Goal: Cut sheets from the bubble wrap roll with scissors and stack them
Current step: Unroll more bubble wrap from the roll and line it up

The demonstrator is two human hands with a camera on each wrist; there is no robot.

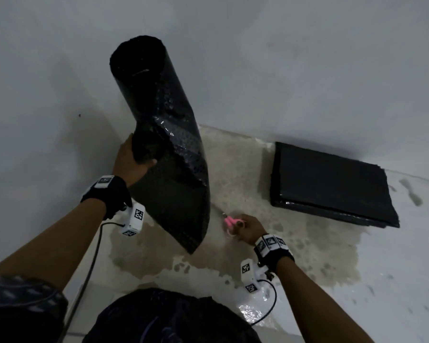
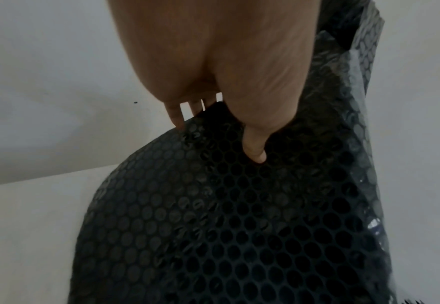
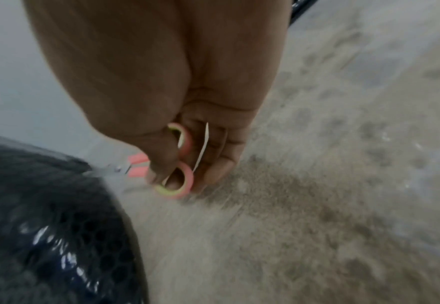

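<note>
A person's left hand (image 1: 131, 162) grips a bunched fold of a black bubble wrap roll (image 1: 156, 100), which stands tilted on the floor (image 1: 394, 280) close to a pale wall (image 1: 258, 58), its open upper end toward the head camera. In the left wrist view the thumb (image 2: 255, 148) presses into the honeycomb of bubbles while the other fingers (image 2: 174, 115) curl over the fold's edge, so the left hand is clasped on the wrap. A loose flap of wrap (image 1: 183, 214) hangs from the roll below that grip, down toward the floor in front of the person. A black band on the left wrist carries a white camera module (image 1: 134, 220) with printed markers, and a dark cable runs from it.

Just right of the flap's lower edge, the right hand (image 1: 249, 229) holds pink scissors (image 1: 230, 222) low over the floor, thumb and fingers through the loops. The right wrist view shows the pink-and-yellow loops (image 3: 177, 181) around the digits and the metal blades (image 3: 107, 170) pointing at the edge of the wrap, their tips at or behind it; whether they touch it cannot be told through the blur. The floor beneath the right hand carries a broad, mottled brownish stain (image 1: 270, 194).

Farther right, well apart from the roll and against the base of the wall, a flat stack of black cut sheets (image 1: 332, 184) lies on the floor, edges roughly aligned. At the bottom of the head view, the person's dark patterned clothing (image 1: 164, 318) fills the foreground.
</note>
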